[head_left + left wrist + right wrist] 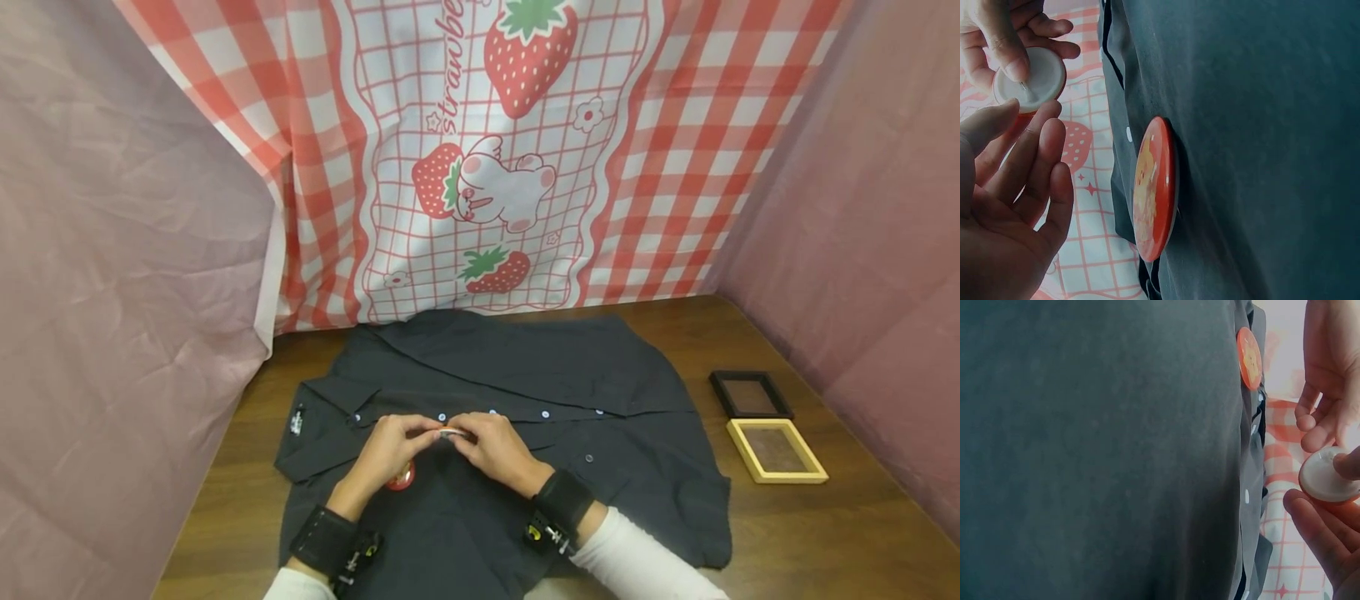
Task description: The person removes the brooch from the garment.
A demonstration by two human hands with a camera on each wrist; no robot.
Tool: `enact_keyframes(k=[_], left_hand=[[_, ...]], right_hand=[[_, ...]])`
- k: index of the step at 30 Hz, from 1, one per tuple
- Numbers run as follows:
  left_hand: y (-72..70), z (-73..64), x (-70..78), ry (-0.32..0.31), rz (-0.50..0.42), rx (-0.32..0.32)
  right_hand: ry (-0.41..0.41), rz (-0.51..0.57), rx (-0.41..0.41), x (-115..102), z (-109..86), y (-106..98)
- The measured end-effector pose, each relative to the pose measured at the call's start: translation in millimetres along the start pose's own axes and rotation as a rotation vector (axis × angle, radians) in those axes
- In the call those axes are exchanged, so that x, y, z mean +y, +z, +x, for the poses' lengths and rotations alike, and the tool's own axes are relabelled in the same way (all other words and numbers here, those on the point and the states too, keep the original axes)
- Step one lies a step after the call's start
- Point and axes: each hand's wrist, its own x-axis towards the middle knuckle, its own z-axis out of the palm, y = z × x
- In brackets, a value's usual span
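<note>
A dark button-up shirt [465,508] lies spread out. Above its front, my left hand [390,450] and right hand [497,448] meet at a round pin badge [1049,70]. The badge's white back is turned up in both wrist views, its rim red. My right thumb presses on the pin at the back while the fingers support it from below. The left thumb and fingertips pinch the near rim. A second badge, red with a yellowish picture [1155,187], sits on the shirt front, partly covered by my left hand in the head view.
A black frame [780,407] and a light wooden frame [813,473] lie on the wooden table [840,542] at the right. A strawberry-print cloth [682,150] hangs at the back. Pink fabric [127,250] closes off the left side. Small white buttons [545,414] line the shirt placket.
</note>
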Motion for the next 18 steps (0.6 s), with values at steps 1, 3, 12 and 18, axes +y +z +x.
enact_keyframes(k=[1,3,12,18], left_hand=[[0.1,-0.2,-0.1,-0.005,-0.006,0.002],[0.3,-0.4,-0.1,-0.004,-0.014,0.008],[-1.4,-2.3,3.5,-0.022,-0.024,0.008],[-0.8,-4.3,4.1,-0.035,-0.017,0.007]], right_hand=[[0.003,0.001,-0.001,0.2,0.1,-0.2],[0.004,0.005,-0.001,1.0,0.6,-0.4],[0.052,0.045,-0.037,1.4,1.4,-1.0],[0.092,0.062,-0.067,0.2,0.1,-0.4]])
